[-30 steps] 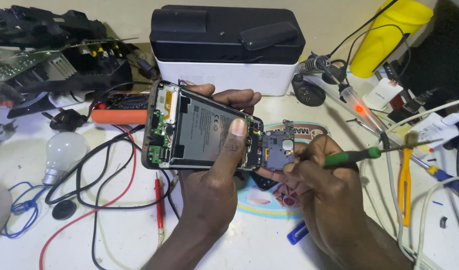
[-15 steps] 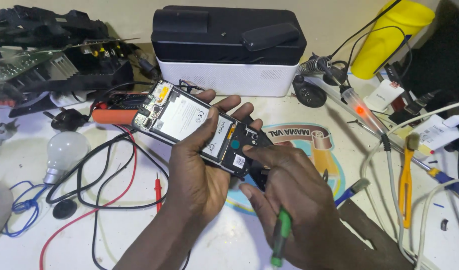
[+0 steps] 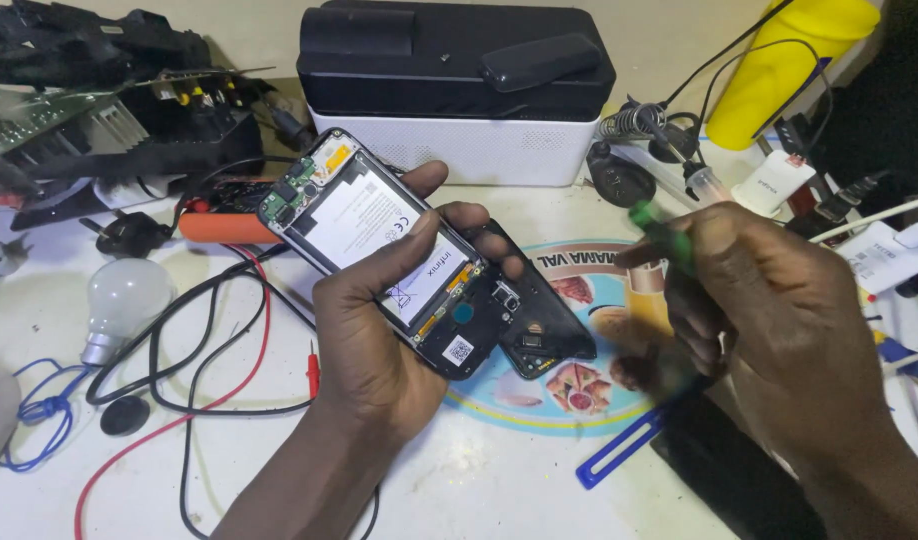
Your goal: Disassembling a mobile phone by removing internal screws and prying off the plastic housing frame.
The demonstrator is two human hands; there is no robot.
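My left hand (image 3: 379, 340) grips an opened smartphone (image 3: 379, 250) with its back cover off, so the white battery and green circuit board show. The phone lies tilted, its top toward the upper left, with my thumb across the battery. A black cover piece (image 3: 544, 320) rests under the phone's lower end on the table. My right hand (image 3: 769, 320) hovers to the right, blurred, closed around a green-handled screwdriver (image 3: 664, 235) whose tip I cannot make out.
A black and white box (image 3: 459, 90) stands at the back. A light bulb (image 3: 119, 305), black and red cables (image 3: 209, 340), an orange tool (image 3: 224, 228), a yellow bottle (image 3: 779, 65) and a blue plastic tool (image 3: 624, 450) surround the round printed mat (image 3: 569, 390).
The phone has turned in my left hand, from upright to tilted. My right hand has pulled away from the phone to the right, swinging the screwdriver from downward to upward.
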